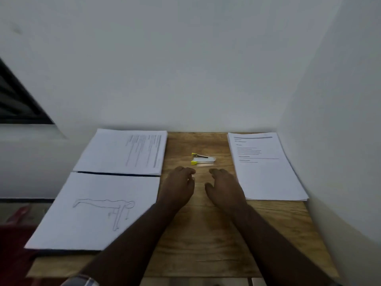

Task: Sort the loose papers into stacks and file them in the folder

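Three paper stacks lie on the wooden table (pixel 206 234). A stack with printed text (pixel 123 151) sits at the back left. In front of it lies a stack topped by a line drawing of a figure (pixel 92 209), with a dark edge, perhaps a folder, showing under both. A third printed stack (pixel 266 166) lies at the right by the wall. A small white and yellow stapler (pixel 203 158) sits between them. My left hand (pixel 179 184) and right hand (pixel 224 186) hover side by side just short of the stapler, fingers loosely curled, holding nothing.
White walls close in behind the table and along its right side. A dark window frame (pixel 18 100) is at the far left. Something red (pixel 14 234) lies below the table's left edge. Bare wood runs down the table's middle.
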